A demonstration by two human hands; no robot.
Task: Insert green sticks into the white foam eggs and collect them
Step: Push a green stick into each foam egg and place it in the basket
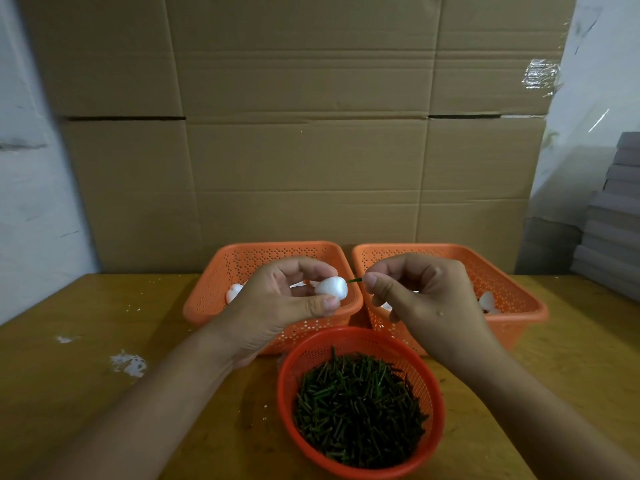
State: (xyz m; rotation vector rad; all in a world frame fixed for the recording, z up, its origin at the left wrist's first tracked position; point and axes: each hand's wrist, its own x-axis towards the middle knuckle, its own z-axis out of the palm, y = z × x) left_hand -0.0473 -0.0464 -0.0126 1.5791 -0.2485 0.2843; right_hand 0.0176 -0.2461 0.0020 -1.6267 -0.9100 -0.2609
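- White specks and a smeared white patch (pixel 128 364) lie on the worn wooden table (pixel 86 393) at lower left
- Left basket (pixel 207 299), centre frame: rectangular orange plastic with perforated walls; loose white foam eggs (pixel 233 292) sit inside, partly hidden by the hand
- Left hand (pixel 277 306) hovers over that basket, thumb and fingertips pinching a white foam egg (pixel 330 287), matt and smooth, narrow end pointing right
- A thin green stick (pixel 356 280) bridges the gap between the hands, its left tip at the egg's narrow end
- Right hand (pixel 415 299) pinches the stick's right end between thumb and forefinger, other fingers curled
- Round bowl (pixel 360 403), bottom centre: red-orange plastic mesh, heaped with short dark green sticks (pixel 360 410)
- Right basket (pixel 512 299), same perforated orange kind, just beside the left one; something white (pixel 487 301) shows inside
- Flattened brown cardboard (pixel 304 133) fills the background, creased, with clear tape at upper right
- No writing readable
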